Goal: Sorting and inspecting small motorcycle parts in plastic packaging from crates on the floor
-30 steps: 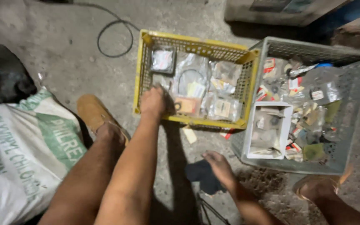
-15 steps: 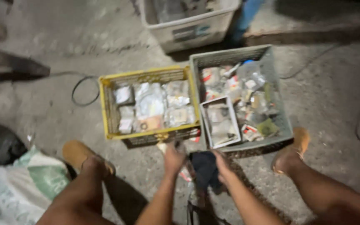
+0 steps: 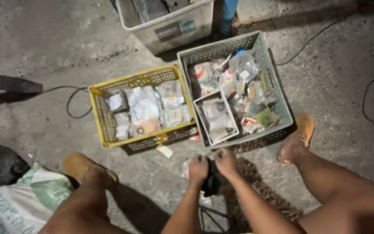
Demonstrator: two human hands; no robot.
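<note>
**Two hands on a dark object, below two crates of small parts**

Rough grey concrete floor (image 3: 44, 52) fills the view, stained and cracked, with a black cable (image 3: 72, 102) looping across it at the left and another cable at the far right edge. At the far side stands a pale plastic tub (image 3: 169, 26). Near the left corner lies a white and green woven sack (image 3: 18, 203). In the middle sit two mesh crates side by side: a grey crate (image 3: 278, 86) on the right, heaped with small packets and a clear plastic bag, with a small white box (image 3: 216, 117) leaning inside it at its left, and a yellow crate (image 3: 98, 117) on the left, holding clear packets of parts. The two crates touch or nearly touch. A small pale scrap (image 3: 165, 151) lies on the floor just near the yellow crate.

The person squats, one tan shoe (image 3: 81, 167) at the left and one at the right. Just near the grey crate's front edge, the left hand (image 3: 198, 167) and right hand (image 3: 226, 162) meet, fingers curled together on a dark object (image 3: 212, 182) held between them; what it is cannot be told.
</note>
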